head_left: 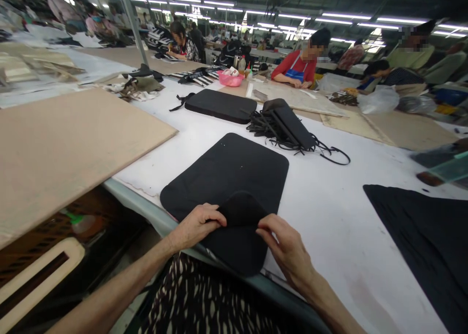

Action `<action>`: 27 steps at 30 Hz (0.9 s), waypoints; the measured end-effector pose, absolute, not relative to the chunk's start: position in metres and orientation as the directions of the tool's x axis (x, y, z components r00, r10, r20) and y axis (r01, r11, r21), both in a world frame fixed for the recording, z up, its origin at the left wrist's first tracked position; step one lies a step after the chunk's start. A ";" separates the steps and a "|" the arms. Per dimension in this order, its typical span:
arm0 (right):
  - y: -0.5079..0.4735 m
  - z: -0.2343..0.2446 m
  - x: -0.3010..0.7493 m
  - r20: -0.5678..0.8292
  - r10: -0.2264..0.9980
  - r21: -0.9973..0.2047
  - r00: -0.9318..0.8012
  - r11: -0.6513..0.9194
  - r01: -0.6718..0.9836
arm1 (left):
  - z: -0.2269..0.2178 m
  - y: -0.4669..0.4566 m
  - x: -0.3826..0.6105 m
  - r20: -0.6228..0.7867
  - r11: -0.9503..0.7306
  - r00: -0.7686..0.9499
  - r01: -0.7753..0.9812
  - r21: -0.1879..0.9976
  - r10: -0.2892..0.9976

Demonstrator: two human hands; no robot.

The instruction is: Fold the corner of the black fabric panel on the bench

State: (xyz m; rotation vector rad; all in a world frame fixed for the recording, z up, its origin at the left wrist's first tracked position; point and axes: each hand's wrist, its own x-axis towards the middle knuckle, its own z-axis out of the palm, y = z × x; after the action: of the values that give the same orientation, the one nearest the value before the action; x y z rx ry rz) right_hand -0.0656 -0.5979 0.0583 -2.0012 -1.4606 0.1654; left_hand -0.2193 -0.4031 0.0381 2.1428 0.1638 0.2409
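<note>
A large black fabric panel [234,166] with rounded corners lies on the white tabletop, its near end reaching over the table's front edge. My left hand [204,222] pinches a lifted fold of black fabric between thumb and fingers. Opposite it, my right hand [281,234] pinches the same fold at its right side. Between the hands the fabric bulges up into a small peak. Whether the fold belongs to the panel or to a second piece on top, I cannot tell.
Beyond the panel lie a stack of black panels [221,105] and a bundle of black straps [288,124]. A tan board [80,148] is at left, black cloth [420,241] at right. A pink basket [231,78] stands farther back. A person in red [296,66] works across the table.
</note>
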 end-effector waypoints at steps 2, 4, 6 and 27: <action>-0.614 0.052 -0.070 0.106 0.937 -0.638 0.332 -0.192 0.746 | 0.036 -0.402 -0.219 0.124 -0.517 0.972 -0.002 0.856 0.202; -0.621 0.045 -0.073 0.044 0.942 -0.651 0.332 -0.225 0.725 | 0.036 -0.402 -0.218 0.129 -0.480 0.973 -0.022 0.877 0.191; -0.622 0.041 -0.074 0.033 0.939 -0.646 0.342 -0.241 0.724 | 0.037 -0.403 -0.217 0.119 -0.462 0.974 -0.017 0.887 0.193; -0.594 0.046 -0.073 0.188 0.882 -0.522 0.431 -0.282 0.805 | 0.050 -0.407 -0.223 0.087 -0.617 0.981 0.039 0.786 0.172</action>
State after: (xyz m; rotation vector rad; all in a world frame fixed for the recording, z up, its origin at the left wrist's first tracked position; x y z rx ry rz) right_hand -0.0730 -0.5940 0.0464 -2.1370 -1.4164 0.1839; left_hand -0.2233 -0.4066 0.0501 2.2316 0.1464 0.1914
